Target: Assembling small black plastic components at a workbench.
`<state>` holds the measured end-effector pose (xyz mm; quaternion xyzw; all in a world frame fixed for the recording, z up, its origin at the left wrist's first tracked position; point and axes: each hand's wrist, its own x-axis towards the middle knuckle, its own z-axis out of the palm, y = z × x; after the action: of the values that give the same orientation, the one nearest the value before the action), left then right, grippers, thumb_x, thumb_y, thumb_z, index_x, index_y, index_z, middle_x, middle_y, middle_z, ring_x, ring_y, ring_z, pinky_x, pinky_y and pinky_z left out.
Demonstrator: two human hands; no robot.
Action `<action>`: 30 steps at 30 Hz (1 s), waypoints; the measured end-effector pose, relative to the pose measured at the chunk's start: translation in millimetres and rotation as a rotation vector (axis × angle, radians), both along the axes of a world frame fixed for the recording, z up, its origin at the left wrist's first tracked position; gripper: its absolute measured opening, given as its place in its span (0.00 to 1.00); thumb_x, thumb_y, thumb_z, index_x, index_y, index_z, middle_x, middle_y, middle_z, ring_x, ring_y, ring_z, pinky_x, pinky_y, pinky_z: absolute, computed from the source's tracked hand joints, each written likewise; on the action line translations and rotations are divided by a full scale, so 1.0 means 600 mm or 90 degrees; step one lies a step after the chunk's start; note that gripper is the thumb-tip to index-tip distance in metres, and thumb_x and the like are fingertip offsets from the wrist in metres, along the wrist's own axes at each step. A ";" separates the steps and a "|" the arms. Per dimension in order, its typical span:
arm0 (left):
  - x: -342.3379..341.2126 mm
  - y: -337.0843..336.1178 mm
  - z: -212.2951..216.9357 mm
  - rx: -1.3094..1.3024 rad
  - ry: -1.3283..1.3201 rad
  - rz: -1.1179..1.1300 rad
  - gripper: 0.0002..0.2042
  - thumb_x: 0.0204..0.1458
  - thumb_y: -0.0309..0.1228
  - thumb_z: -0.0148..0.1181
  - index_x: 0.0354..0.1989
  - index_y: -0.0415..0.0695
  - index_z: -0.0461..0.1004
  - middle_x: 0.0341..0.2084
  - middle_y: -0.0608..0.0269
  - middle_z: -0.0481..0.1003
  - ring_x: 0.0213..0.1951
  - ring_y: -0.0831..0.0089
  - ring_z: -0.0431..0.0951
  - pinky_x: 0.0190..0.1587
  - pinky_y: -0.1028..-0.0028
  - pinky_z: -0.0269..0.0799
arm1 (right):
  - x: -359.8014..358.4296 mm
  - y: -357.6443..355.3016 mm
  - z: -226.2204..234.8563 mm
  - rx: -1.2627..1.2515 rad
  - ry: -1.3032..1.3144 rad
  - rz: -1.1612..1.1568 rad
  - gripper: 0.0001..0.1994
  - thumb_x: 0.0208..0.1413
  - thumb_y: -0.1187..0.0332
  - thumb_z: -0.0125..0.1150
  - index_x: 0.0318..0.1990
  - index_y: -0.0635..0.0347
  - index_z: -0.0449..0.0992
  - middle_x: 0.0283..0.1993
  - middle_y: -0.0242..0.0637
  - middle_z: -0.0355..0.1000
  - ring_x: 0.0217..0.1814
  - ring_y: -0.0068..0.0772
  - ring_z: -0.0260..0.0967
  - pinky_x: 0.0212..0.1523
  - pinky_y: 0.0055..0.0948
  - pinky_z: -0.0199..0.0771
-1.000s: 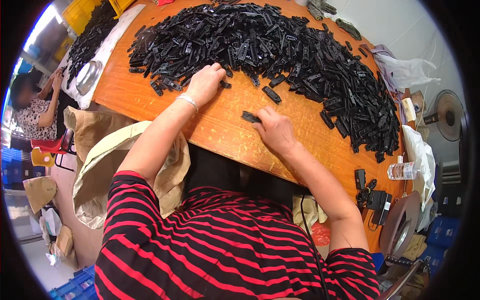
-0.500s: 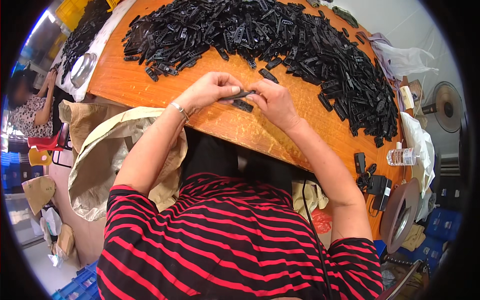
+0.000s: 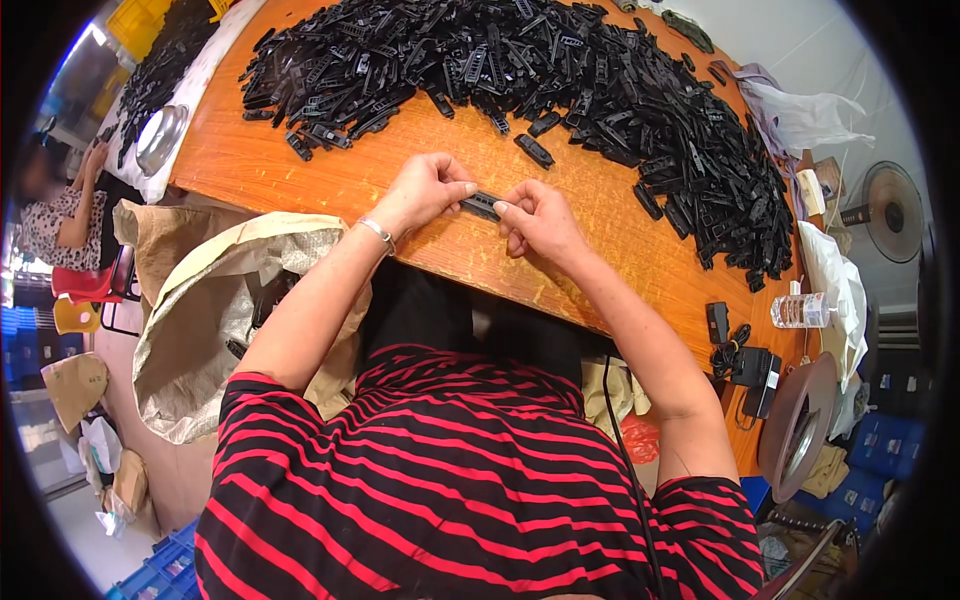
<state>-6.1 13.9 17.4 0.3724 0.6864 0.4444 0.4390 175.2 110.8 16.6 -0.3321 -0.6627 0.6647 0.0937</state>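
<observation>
A slim black plastic part [image 3: 482,205] is held over the near edge of the wooden table, between my two hands. My left hand [image 3: 430,192] pinches its left end with thumb and fingers. At the other end, the thumb and curled fingers of my right hand [image 3: 540,220] close on it. Beyond my hands lies a loose black plastic part [image 3: 534,151], apart from the big heap of similar black parts [image 3: 480,65] that curves round the far side.
An open woven sack [image 3: 190,340] with some black pieces inside stands at the left. On the right are a power adapter with cable [image 3: 750,368], a clear bottle [image 3: 800,311] and a fan [image 3: 890,215]. Another person [image 3: 65,215] sits at the far left.
The dark piece that lay under my hands no longer shows on the table. My hands have moved slightly apart, with one part stretched between them. More black pieces show inside the sack.
</observation>
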 end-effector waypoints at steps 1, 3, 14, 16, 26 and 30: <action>0.001 0.003 0.000 -0.005 0.013 0.008 0.07 0.53 0.28 0.64 0.31 0.38 0.73 0.21 0.68 0.74 0.22 0.83 0.73 0.24 0.81 0.69 | -0.001 0.001 -0.002 0.000 0.000 0.001 0.08 0.60 0.70 0.58 0.37 0.66 0.67 0.22 0.34 0.71 0.16 0.21 0.67 0.15 0.20 0.68; 0.002 0.007 -0.001 -0.010 0.025 0.017 0.08 0.52 0.28 0.66 0.30 0.38 0.73 0.20 0.67 0.74 0.21 0.82 0.73 0.24 0.81 0.70 | -0.003 0.002 -0.007 -0.007 -0.008 -0.021 0.08 0.60 0.70 0.58 0.36 0.65 0.66 0.21 0.35 0.71 0.15 0.21 0.67 0.15 0.20 0.67; -0.005 0.019 -0.009 -0.089 0.156 -0.024 0.11 0.48 0.32 0.69 0.28 0.39 0.73 0.20 0.65 0.75 0.24 0.77 0.74 0.28 0.74 0.71 | -0.010 0.005 0.017 -0.033 -0.094 0.001 0.08 0.59 0.71 0.58 0.35 0.64 0.65 0.19 0.37 0.70 0.12 0.23 0.64 0.11 0.23 0.64; -0.006 0.016 -0.025 -0.077 0.137 -0.028 0.11 0.47 0.32 0.69 0.28 0.40 0.72 0.21 0.64 0.75 0.25 0.75 0.74 0.30 0.72 0.71 | -0.012 0.004 0.022 -0.021 -0.094 0.004 0.08 0.59 0.71 0.58 0.35 0.65 0.65 0.19 0.36 0.70 0.12 0.23 0.64 0.11 0.23 0.64; 0.006 0.011 -0.031 -0.015 0.305 -0.024 0.12 0.46 0.34 0.68 0.29 0.42 0.72 0.23 0.56 0.75 0.28 0.61 0.75 0.34 0.65 0.70 | -0.012 0.010 0.024 -0.003 -0.168 0.019 0.09 0.58 0.71 0.60 0.34 0.63 0.64 0.19 0.36 0.72 0.11 0.23 0.63 0.10 0.24 0.61; 0.014 -0.036 -0.013 -0.021 0.172 -0.040 0.10 0.51 0.27 0.64 0.27 0.41 0.68 0.19 0.68 0.69 0.24 0.79 0.67 0.27 0.75 0.65 | 0.004 -0.011 -0.001 0.056 -0.101 0.042 0.08 0.58 0.71 0.59 0.35 0.63 0.65 0.21 0.36 0.73 0.14 0.21 0.66 0.12 0.22 0.62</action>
<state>2.5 -7.9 9.7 0.4431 0.7345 0.3645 0.3624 177.8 104.0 16.2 -0.3576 -0.7069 0.6094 0.0335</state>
